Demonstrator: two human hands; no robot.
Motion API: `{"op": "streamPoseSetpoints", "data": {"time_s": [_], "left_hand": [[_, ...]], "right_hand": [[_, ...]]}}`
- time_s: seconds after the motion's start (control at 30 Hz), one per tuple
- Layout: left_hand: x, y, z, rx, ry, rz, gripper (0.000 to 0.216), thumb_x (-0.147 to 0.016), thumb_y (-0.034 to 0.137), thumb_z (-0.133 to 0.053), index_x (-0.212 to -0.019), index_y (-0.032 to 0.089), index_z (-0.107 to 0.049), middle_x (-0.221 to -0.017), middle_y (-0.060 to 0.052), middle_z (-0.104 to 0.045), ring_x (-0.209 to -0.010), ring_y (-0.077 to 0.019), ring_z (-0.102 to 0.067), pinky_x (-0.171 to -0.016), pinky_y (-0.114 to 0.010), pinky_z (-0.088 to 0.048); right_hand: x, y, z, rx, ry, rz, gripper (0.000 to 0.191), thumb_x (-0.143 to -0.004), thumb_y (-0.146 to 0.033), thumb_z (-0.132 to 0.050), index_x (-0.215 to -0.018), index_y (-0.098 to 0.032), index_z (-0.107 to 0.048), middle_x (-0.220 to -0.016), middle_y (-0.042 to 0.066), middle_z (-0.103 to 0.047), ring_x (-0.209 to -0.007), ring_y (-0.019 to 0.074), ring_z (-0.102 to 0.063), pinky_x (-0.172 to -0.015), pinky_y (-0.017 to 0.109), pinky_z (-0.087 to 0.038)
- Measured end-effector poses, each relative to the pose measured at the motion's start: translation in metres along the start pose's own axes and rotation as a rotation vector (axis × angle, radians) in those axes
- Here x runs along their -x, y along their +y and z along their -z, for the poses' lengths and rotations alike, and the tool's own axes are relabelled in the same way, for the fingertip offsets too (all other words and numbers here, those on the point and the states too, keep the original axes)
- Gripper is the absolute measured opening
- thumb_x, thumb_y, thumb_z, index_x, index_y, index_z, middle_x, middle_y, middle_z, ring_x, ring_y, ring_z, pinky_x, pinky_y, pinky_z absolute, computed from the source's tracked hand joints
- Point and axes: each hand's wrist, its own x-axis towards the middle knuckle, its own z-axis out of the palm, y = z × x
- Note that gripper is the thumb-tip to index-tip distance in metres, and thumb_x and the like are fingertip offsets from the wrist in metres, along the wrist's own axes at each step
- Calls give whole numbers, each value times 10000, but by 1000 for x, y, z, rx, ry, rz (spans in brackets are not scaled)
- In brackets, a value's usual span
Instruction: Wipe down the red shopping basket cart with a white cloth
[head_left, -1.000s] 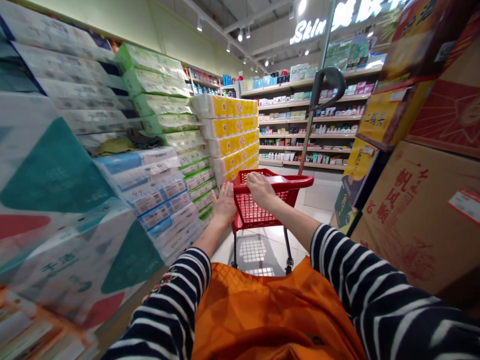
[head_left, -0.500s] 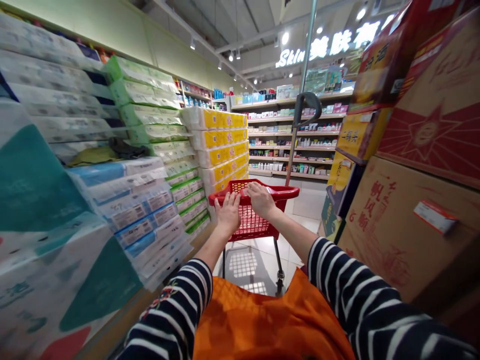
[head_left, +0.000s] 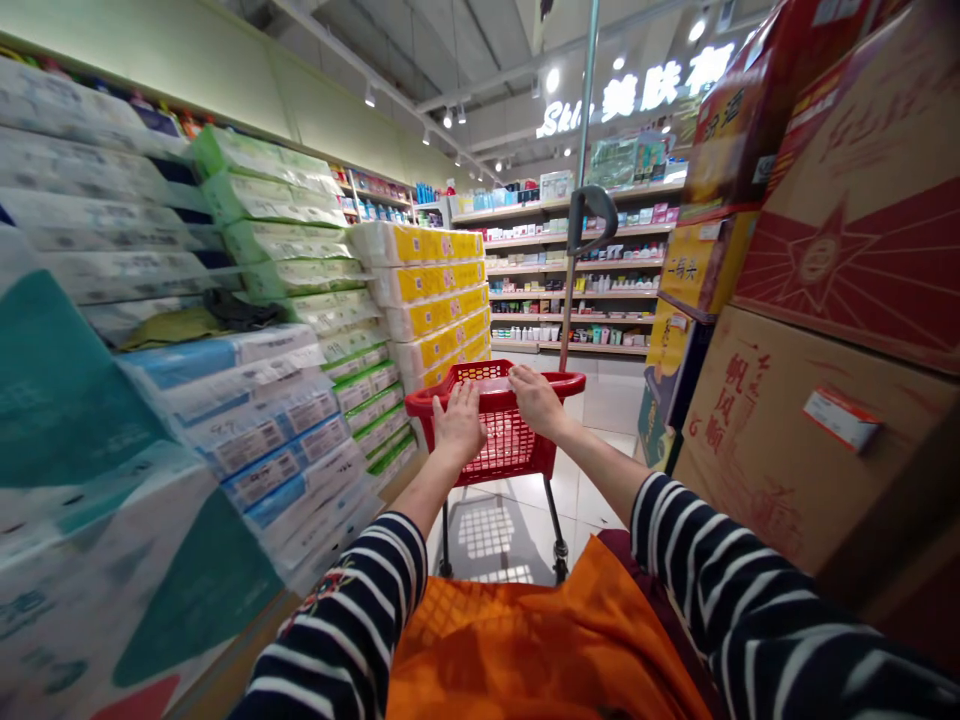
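Observation:
A small red mesh shopping cart (head_left: 517, 450) on wheels stands in the aisle ahead of me, with a tall metal handle pole (head_left: 576, 240) rising from its far side. My left hand (head_left: 457, 425) rests on the near rim with its fingers stretched forward and flat. My right hand (head_left: 534, 398) lies over the same rim further right, its fingers curled over the edge. Both sleeves are dark with white stripes, and an orange apron (head_left: 540, 650) fills the bottom of the view.
Stacked tissue and paper packs (head_left: 262, 400) line the left, ending in yellow packs (head_left: 435, 290). Large cardboard boxes (head_left: 810, 420) are piled on the right. Shelves of bottles (head_left: 600, 290) cross the far end under a lit sign. The floor is white tile.
The cart has rolled forward along the aisle past the paper packs. My left hand moved from the cart's left side onto its near rim; my right hand stayed on the rim.

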Motion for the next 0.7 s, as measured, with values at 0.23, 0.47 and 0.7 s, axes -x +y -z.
{"op": "streamPoseSetpoints", "data": {"time_s": [0.23,0.47,0.7], "left_hand": [[0,2,-7,10,-30,-31,687,-777,194,-467,-1435,203,-271,-1525,-56,-238,-1396,-235,-225,-1111,-581,-162],[-4,5,-9,20,-46,-3,718,-765,205,-496,-1442,212,-258,-1530,-52,-228,-1406,-246,-192,-1116,-575,-161],[3,-3,-8,-1,12,-23,680,-775,198,-472,-1430,206,-289,-1509,-72,-282,-1386,-243,-250,-1112,-571,-174]], "right_hand": [[13,43,12,66,14,-99,356,-868,-104,-382,-1096,-138,-652,-1252,117,-570,-1196,239,-462,-1033,384,-346],[10,62,13,108,32,-240,330,-833,-84,-389,-1000,-113,-672,-1151,155,-605,-1098,258,-514,-965,386,-387],[5,36,7,50,-12,-59,354,-856,-96,-385,-1095,-128,-645,-1243,132,-572,-1164,228,-488,-1016,350,-352]]}}
